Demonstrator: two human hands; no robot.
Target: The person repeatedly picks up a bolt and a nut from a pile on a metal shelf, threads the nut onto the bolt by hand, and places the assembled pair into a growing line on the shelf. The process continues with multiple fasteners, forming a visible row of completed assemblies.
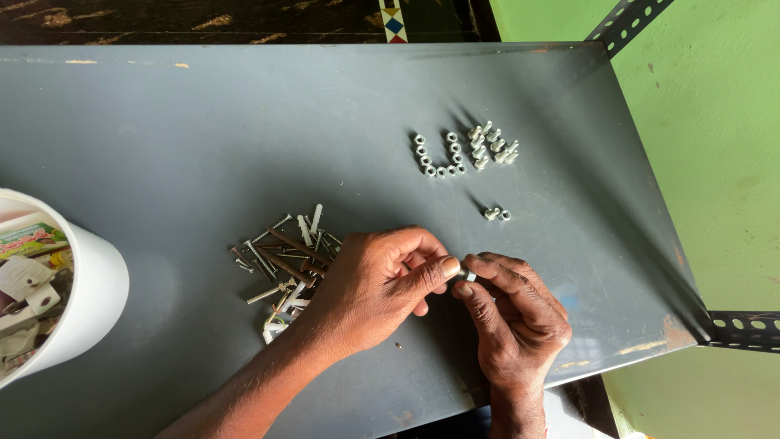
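My left hand [378,284] and my right hand [516,313] meet over the grey metal tabletop [203,138], fingertips pinched together on a small silver nut and bolt [465,275]. Most of that piece is hidden by my fingers. Under and left of my left hand lies a loose pile of screws, nails and white wall plugs [288,248]. Farther back sit a curved row of silver nuts [437,156] and a cluster of short bolts [490,145]. A single bolt with a nut [496,214] lies apart, just beyond my hands.
A white round container [85,293] holding mixed small items stands at the left edge. The table's right edge meets a green wall [715,146] with slotted metal angle bars [743,329]. Dark patterned floor shows beyond the far edge.
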